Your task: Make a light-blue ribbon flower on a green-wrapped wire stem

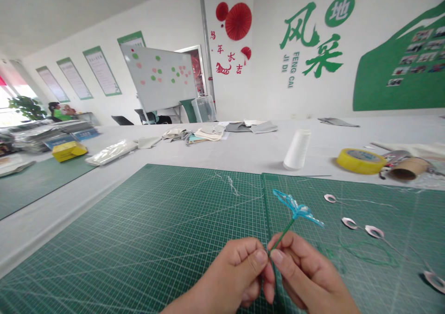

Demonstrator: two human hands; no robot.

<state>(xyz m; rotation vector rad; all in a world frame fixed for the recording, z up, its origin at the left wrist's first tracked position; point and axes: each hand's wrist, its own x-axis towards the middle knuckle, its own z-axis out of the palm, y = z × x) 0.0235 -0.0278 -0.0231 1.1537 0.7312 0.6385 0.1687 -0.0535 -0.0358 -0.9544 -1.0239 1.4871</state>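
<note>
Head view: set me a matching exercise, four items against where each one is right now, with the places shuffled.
Things:
1. Blue looped-wire flower on a green stem
2. Yellow tape roll
3. White thread cone
4. Pale pink wire-stemmed loop petal

Places:
A. Lying on the green grid cutting mat, right of the hands
B. Held between the left hand and right hand
C. Beside a brown cardboard tube
D. Standing on the pale table just beyond the mat

Pairs: 1-B, 2-C, 3-D, 4-A

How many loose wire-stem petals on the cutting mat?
4 on the green cutting mat: loose petals at upper right, two mid-right, one at lower-right edge. More may be out of frame.
</note>
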